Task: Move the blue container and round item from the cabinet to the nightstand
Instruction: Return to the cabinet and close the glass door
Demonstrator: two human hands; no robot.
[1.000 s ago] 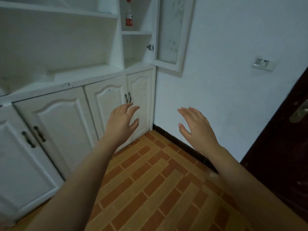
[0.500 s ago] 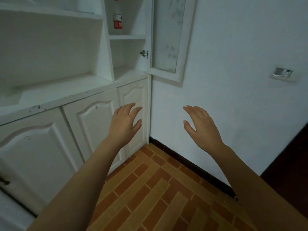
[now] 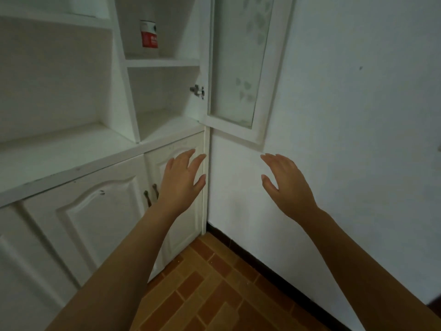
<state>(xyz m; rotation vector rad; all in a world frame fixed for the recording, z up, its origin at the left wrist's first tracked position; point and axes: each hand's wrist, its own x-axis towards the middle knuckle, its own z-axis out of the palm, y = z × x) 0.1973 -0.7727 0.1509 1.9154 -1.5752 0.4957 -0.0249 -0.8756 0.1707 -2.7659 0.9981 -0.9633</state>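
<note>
your left grip (image 3: 183, 180) and right grip (image 3: 285, 185) are spread and empty; lift carelessly and you'll hit the cabinet door (image 3: 235, 68).

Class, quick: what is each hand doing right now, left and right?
Left hand: open, fingers relaxed, holding nothing.
Right hand: open, fingers relaxed, holding nothing.

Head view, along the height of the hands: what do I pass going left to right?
Dark door handles on the lower cabinet → left hand, open and holding nothing → right hand, open and holding nothing → bare white wall.
</note>
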